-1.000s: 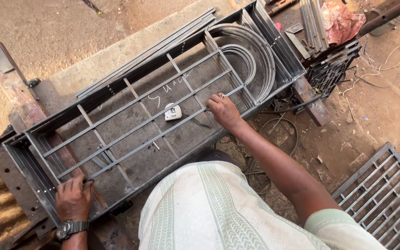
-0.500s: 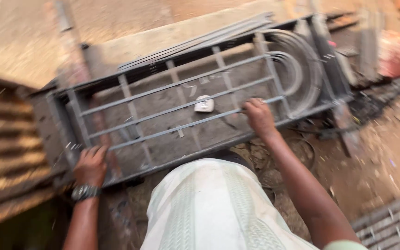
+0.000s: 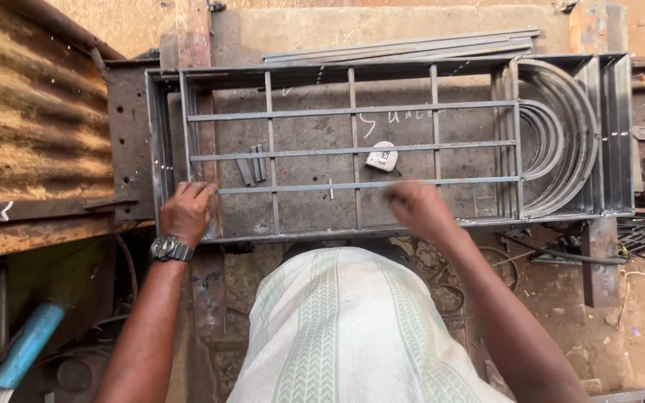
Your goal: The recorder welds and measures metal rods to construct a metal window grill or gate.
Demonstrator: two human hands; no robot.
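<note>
A rectangular window grille (image 3: pixel 352 149) of grey steel lies flat on the table (image 3: pixel 442 37), a scuffed, chalk-marked metal slab. The grille's outer frame is angle section; inside it thin flat bars cross at right angles in a grid, and at its right end several bars are bent into nested half-circles (image 3: pixel 561 138).

The left hand (image 3: pixel 186 211), a metal wristwatch (image 3: pixel 171 248) on its wrist, rests on the near left corner of the frame with fingers curled over the edge, gripping it. The right hand (image 3: pixel 419 209) is blurred; it lies over the lowest crossbar near the frame's near edge, and I cannot tell whether it grips the bar or only touches it.

A small pale tape measure (image 3: pixel 382 157) sits on the table between the bars, just beyond the right hand. A few short steel offcuts (image 3: pixel 252 166) lie inside the grille near the left hand. Long flat strips (image 3: pixel 404 48) are stacked along the far side of the frame. Rusty corrugated sheet (image 3: pixel 31 119) borders the table on the left.
</note>
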